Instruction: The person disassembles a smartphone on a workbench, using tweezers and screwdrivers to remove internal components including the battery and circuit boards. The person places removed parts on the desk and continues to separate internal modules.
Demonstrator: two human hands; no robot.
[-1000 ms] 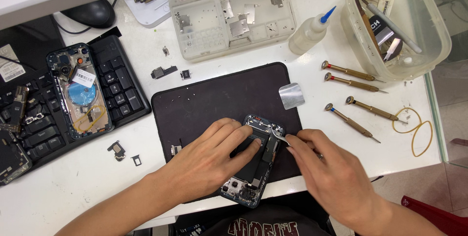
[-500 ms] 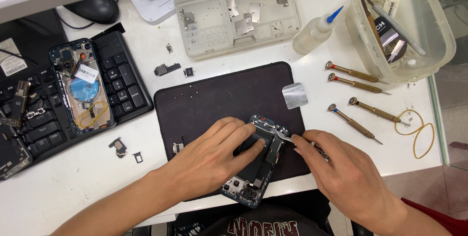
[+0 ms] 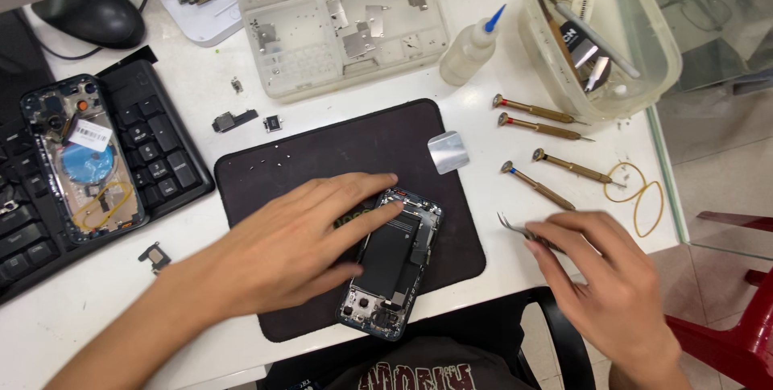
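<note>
Head view. Opened phone (image 3: 394, 265) lies back-off on the black work mat (image 3: 322, 152), toward the mat's 5 o'clock corner, its camera end pointing to 6 o'clock and slightly overhanging the mat's near edge. Internal boards and a dark battery plate are exposed.

Left hand (image 3: 298, 249) rests flat over the phone from 9 o'clock, fingers spread, not closed round anything; the index fingertip presses on the phone's upper edge, and the lower fingers lie across its left side, pinning it to the mat.

Right hand (image 3: 608, 277) sits at 3 o'clock of the phone, off the mat, over the white table (image 3: 201, 156). Fingers are pinched narrowly around fine metal tweezers (image 3: 515, 227), whose tips point toward 9 o'clock and are clear of the phone. The hand is motion-blurred.

At 1 to 2 o'clock of the phone: four brass-handled screwdrivers (image 3: 539, 112) lying apart on the table, and a loose rubber band (image 3: 640, 193) beyond them. A small metal pry plate (image 3: 448, 152) sits at the mat's right edge. At 12 o'clock, a clear parts tray (image 3: 346, 28) holding small metal shields; beside it a squeeze bottle with a blue tip (image 3: 469, 50). At 1 o'clock, a clear plastic tub (image 3: 644, 44) holding tools. At 9 o'clock, a second opened phone (image 3: 84, 156) lies on a black keyboard (image 3: 161, 148).
</note>
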